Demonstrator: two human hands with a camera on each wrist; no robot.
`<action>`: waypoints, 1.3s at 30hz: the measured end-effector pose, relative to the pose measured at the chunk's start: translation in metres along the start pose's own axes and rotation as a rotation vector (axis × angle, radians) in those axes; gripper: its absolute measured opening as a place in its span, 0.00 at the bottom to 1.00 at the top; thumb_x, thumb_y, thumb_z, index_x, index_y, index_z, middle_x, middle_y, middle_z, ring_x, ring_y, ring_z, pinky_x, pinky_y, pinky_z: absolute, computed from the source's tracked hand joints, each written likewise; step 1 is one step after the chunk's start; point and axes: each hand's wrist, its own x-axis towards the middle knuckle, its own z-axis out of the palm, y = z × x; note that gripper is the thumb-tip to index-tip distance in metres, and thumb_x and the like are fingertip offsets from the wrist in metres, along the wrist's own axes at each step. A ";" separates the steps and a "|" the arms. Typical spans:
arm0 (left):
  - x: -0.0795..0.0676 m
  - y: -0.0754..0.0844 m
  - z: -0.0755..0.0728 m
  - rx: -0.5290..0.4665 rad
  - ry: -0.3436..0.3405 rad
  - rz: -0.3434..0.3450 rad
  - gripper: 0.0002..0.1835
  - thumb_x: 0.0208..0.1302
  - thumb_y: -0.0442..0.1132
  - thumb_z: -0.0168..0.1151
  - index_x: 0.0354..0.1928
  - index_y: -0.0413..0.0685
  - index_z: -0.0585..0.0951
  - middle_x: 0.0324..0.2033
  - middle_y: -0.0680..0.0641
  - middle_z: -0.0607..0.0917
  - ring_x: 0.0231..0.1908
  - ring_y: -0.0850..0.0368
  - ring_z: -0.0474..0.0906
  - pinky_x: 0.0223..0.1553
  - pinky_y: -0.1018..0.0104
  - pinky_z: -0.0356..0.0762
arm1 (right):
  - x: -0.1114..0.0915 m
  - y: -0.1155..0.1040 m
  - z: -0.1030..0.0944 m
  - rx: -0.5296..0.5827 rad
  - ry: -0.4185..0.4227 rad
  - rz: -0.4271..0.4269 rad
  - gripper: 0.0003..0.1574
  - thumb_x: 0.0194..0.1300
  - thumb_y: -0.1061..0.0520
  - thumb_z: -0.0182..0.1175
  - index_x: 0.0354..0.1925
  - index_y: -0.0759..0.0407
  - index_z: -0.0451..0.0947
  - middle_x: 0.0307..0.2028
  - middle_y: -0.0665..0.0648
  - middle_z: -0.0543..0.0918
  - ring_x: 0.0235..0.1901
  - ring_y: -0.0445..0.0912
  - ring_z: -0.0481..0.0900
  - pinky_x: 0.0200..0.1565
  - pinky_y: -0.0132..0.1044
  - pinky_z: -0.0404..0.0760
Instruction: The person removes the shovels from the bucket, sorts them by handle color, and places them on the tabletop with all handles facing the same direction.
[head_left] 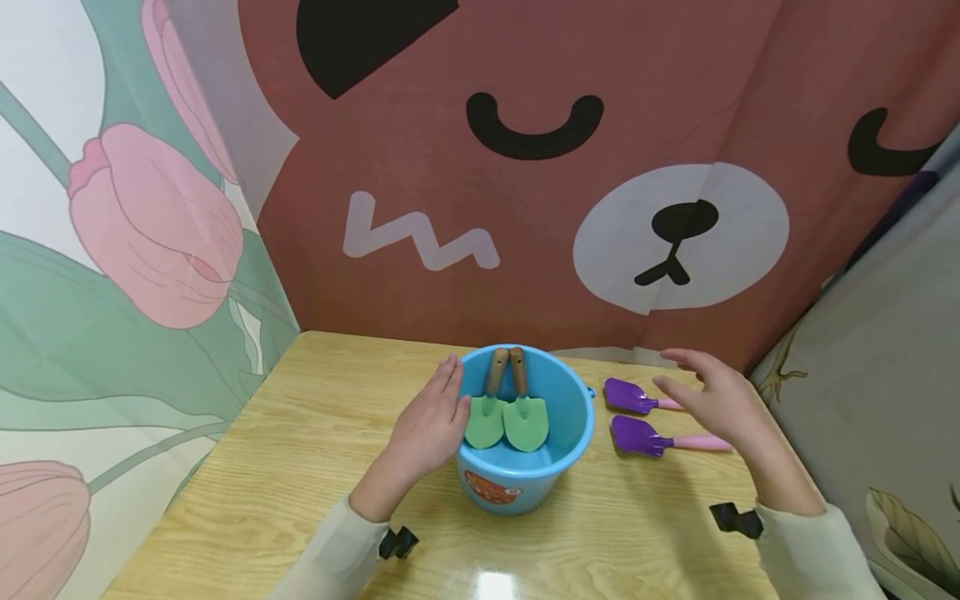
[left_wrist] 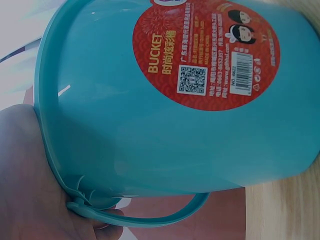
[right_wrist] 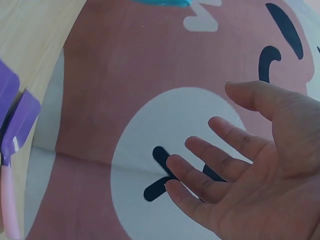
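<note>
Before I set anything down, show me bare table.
Free: the table left of the left hand, out to the flowered curtain, and the near stretch between bucket and right sleeve. Crowded: right of the bucket, where two purple shovels lie near the right hand; inside it, two green shovels.

Site: small fabric-screened nook; whether within a home, studio or other room, cannot tell. Evidence, head view: creased cartoon-bear cloth [head_left: 540, 200] hangs at 12 o'clock, along the far edge of a wood-grain tabletop [head_left: 300, 467]; tulip-print cloth [head_left: 157, 225] hangs at 9 o'clock; pale leaf-print cloth [head_left: 885, 333] closes off 3 to 4 o'clock. Tabletop lies toward 6 o'clock, its glossy surface showing a bright light reflection [head_left: 496, 585].
</note>
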 end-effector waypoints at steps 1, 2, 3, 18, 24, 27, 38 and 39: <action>0.000 0.000 0.000 0.000 0.000 0.000 0.33 0.80 0.49 0.41 0.77 0.33 0.58 0.78 0.38 0.55 0.78 0.44 0.47 0.76 0.48 0.54 | 0.001 -0.002 0.001 0.004 0.004 -0.007 0.37 0.74 0.40 0.58 0.69 0.61 0.70 0.66 0.73 0.72 0.63 0.72 0.68 0.57 0.72 0.69; 0.000 0.000 0.000 -0.001 0.000 0.001 0.33 0.81 0.49 0.41 0.76 0.33 0.58 0.78 0.38 0.55 0.78 0.44 0.48 0.76 0.48 0.54 | 0.001 -0.004 0.001 0.009 0.006 -0.014 0.37 0.74 0.40 0.58 0.69 0.61 0.70 0.66 0.73 0.72 0.63 0.72 0.68 0.57 0.72 0.69; 0.000 0.000 0.000 -0.001 0.001 0.003 0.33 0.80 0.49 0.41 0.76 0.33 0.58 0.78 0.38 0.55 0.78 0.43 0.48 0.76 0.48 0.54 | 0.002 -0.006 0.002 0.015 0.009 -0.022 0.37 0.73 0.40 0.58 0.69 0.61 0.70 0.66 0.73 0.72 0.63 0.71 0.69 0.58 0.72 0.69; 0.000 0.001 -0.001 -0.003 -0.004 0.002 0.33 0.81 0.49 0.40 0.77 0.33 0.58 0.78 0.37 0.55 0.79 0.44 0.47 0.76 0.49 0.54 | 0.018 -0.034 0.011 0.060 -0.003 -0.087 0.35 0.71 0.41 0.62 0.68 0.57 0.72 0.65 0.66 0.75 0.64 0.66 0.71 0.61 0.68 0.71; 0.001 0.000 0.000 -0.006 -0.007 -0.004 0.33 0.81 0.49 0.40 0.77 0.34 0.57 0.78 0.38 0.55 0.79 0.45 0.47 0.76 0.49 0.54 | 0.025 -0.043 0.016 0.077 -0.017 -0.107 0.34 0.70 0.44 0.63 0.68 0.59 0.73 0.65 0.66 0.76 0.64 0.64 0.71 0.63 0.66 0.71; 0.001 0.000 0.001 -0.002 -0.009 -0.003 0.33 0.81 0.49 0.40 0.77 0.33 0.57 0.78 0.38 0.55 0.79 0.44 0.47 0.76 0.49 0.54 | 0.029 -0.046 0.018 0.088 -0.024 -0.111 0.34 0.71 0.44 0.63 0.68 0.59 0.73 0.66 0.65 0.75 0.65 0.64 0.71 0.63 0.65 0.71; 0.001 -0.001 0.001 0.002 -0.010 -0.003 0.33 0.80 0.49 0.40 0.77 0.34 0.57 0.79 0.39 0.54 0.78 0.43 0.48 0.76 0.48 0.55 | 0.039 -0.063 0.027 0.120 -0.076 -0.129 0.34 0.70 0.47 0.64 0.68 0.58 0.72 0.66 0.63 0.75 0.65 0.63 0.72 0.62 0.63 0.74; 0.001 -0.001 0.001 0.002 -0.010 -0.003 0.33 0.80 0.49 0.40 0.77 0.34 0.57 0.79 0.39 0.54 0.78 0.43 0.48 0.76 0.48 0.55 | 0.041 -0.064 0.027 0.124 -0.082 -0.131 0.34 0.70 0.48 0.64 0.69 0.58 0.72 0.66 0.63 0.75 0.64 0.63 0.73 0.62 0.63 0.74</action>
